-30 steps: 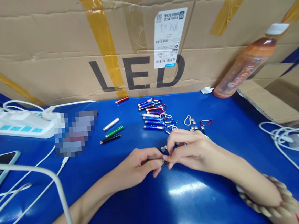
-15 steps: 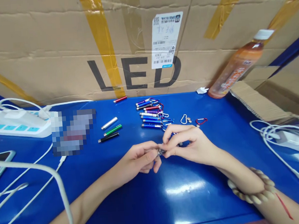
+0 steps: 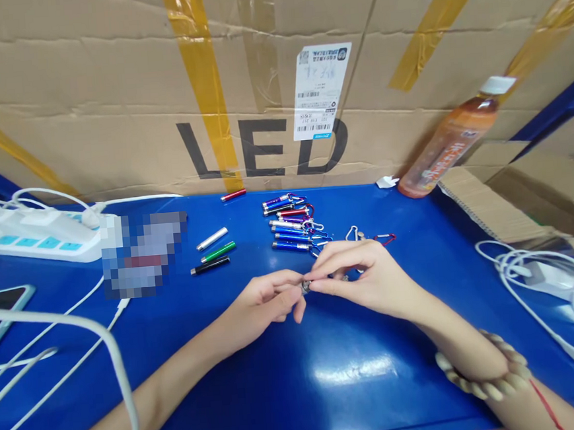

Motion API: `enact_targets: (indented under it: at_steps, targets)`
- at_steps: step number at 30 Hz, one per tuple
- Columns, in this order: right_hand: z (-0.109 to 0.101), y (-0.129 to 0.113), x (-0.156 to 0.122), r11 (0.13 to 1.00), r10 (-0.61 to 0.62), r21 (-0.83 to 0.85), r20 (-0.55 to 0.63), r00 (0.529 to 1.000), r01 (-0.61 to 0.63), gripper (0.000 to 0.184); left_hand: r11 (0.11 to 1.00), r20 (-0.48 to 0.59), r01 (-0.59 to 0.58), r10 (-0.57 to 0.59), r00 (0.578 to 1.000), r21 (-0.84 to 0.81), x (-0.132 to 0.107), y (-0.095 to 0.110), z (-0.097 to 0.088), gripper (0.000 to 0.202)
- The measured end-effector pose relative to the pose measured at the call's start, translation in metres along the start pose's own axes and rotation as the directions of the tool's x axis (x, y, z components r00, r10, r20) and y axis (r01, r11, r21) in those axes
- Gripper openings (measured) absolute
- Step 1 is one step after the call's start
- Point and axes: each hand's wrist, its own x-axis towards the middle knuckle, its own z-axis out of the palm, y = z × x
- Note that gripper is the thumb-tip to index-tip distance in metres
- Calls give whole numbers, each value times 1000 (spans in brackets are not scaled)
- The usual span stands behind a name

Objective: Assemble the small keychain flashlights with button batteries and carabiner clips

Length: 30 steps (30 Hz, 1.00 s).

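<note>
Blue and glossy, the tabletop (image 3: 262, 409) runs back to a large cardboard box (image 3: 122, 75) with LED printed on its side in black. Near the middle of the table, the left hand (image 3: 269, 302) and the right hand (image 3: 371, 274) meet fingertip to fingertip at a small silvery piece (image 3: 306, 285). The left hand pinches it between thumb and forefinger, its other fingers curled below; the right hand pinches it from the opposite side, also with thumb and forefinger. Fingertips cover most of the piece, so its exact shape cannot be told.

Beyond the hands lies a row of small flashlights (image 3: 290, 224), most of them blue, with silver, red and black ones among them and clips at their right ends. Just behind the right hand are a silver clip (image 3: 357, 233) and a red clip (image 3: 385, 236). Left of the row, a silver tube (image 3: 212, 239), a green tube (image 3: 218, 252) and a black tube (image 3: 210, 266) lie close together, and a red tube (image 3: 234, 195) lies farther back near the box. Orange-brown drink fills a bottle (image 3: 445, 146) at the back right. A beaded bracelet (image 3: 494, 387) circles the right wrist, with a red string (image 3: 544, 401) near it.
</note>
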Motion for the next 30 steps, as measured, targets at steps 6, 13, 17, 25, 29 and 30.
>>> enact_targets:
  at_steps: [6,13,17,25,29,30]
  targets:
    - [-3,-1,1,992,85,89,36,996,-88,6,990,-12,-48,51,999,131,-3,3,4,18]
    - [7,2,-2,992,107,63,-12,994,-106,24,980,-126,-62,86,988,187,-2,0,10,18]
    - [13,7,-2,995,77,-64,-82,994,-82,12,934,-196,-8,83,977,356,0,3,8,26]
    - [-2,19,-2,991,-99,-69,151,984,111,12,935,-141,56,-6,990,350,-1,7,5,31]
    - [-5,24,-5,988,-133,-56,193,972,146,14,937,-91,63,-33,995,344,-4,5,9,29]
    - [-5,24,-5,988,-137,-49,196,971,149,14,936,-91,63,-34,995,347,-4,5,11,28]
